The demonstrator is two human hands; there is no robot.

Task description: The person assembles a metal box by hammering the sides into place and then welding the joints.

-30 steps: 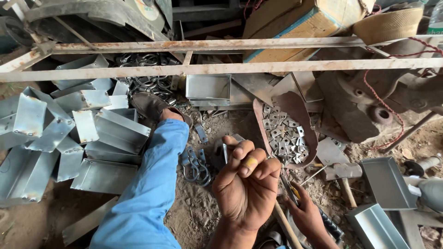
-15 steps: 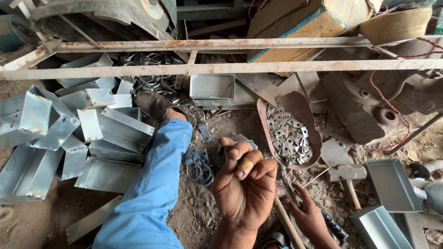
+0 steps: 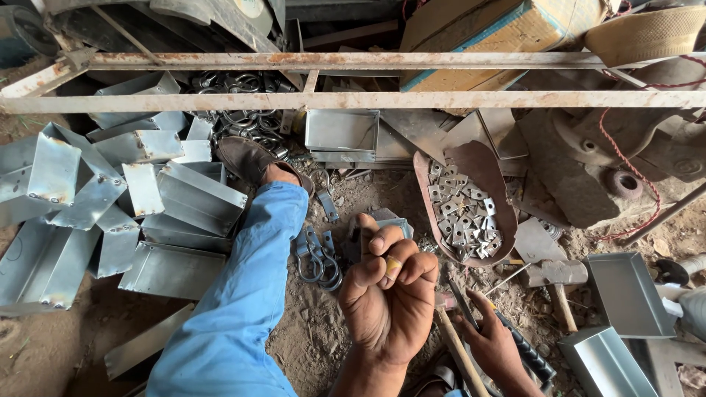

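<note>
A small yellowish piece [image 3: 392, 265] sits pinched between the thumb and curled fingers of the left hand [image 3: 386, 305], which is raised palm-up in the near middle of the scene, wrist bent back, fingers folded in over the palm. What the piece is cannot be told (too small). Just right of it and lower, the right hand [image 3: 494, 347] lies close to the ground, fingers wrapped around a dark ribbed rod [image 3: 523, 353] that runs off to the near right; a wooden handle [image 3: 457, 353] slants between the two hands.

Left of the left hand, a leg in blue trousers [image 3: 243, 294] stretches away to a brown shoe [image 3: 250, 160]. Grey metal clamps [image 3: 318, 257] lie on the dirt floor [image 3: 316, 331] beside the knee. Farther right, a rusty scoop-shaped tray [image 3: 500, 173] holds a heap of small square metal plates [image 3: 462, 219], and a hammer [image 3: 559, 278] rests near it. Folded sheet-metal boxes [image 3: 176, 198] pile up on the left; two rusty bars [image 3: 353, 99] cross the far side.
</note>
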